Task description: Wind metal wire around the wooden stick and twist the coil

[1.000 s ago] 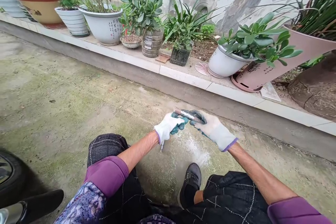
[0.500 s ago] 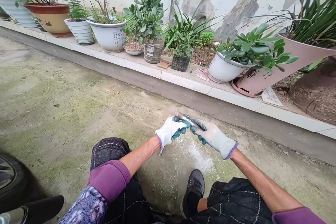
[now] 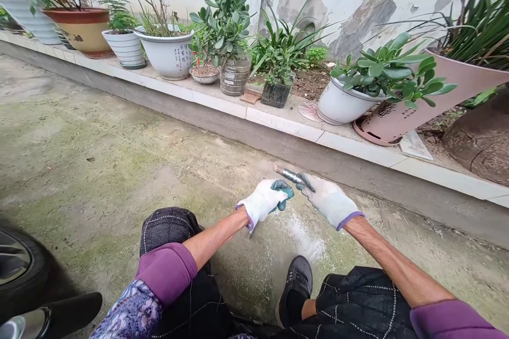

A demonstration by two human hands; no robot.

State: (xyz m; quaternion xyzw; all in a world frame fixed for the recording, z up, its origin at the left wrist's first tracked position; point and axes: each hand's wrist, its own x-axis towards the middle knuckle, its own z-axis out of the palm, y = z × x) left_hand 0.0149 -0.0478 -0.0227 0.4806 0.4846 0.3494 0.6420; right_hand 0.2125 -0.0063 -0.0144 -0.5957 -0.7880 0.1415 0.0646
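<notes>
Both my hands wear white gloves with green palms and hover above the concrete ground in front of my knees. My right hand [image 3: 328, 201] is closed round a small silvery fish [image 3: 289, 175], whose front end sticks out up and to the left. My left hand [image 3: 263, 202] is a fist just left of and below the fish, apart from it. It grips a thin metal tool [image 3: 250, 232], of which only a short end shows under the wrist.
A whitish speckled patch [image 3: 306, 238] lies on the ground under my hands, beside my black shoe [image 3: 293, 282]. Behind runs a tiled ledge [image 3: 278, 122] lined with potted plants, including a tilted white pot [image 3: 338, 106]. A tyre [image 3: 18, 267] sits at lower left.
My left hand has drawn back down and left, off the fish that its fingers touched a second ago. My right hand has stayed shut on the fish, tilting it a little.
</notes>
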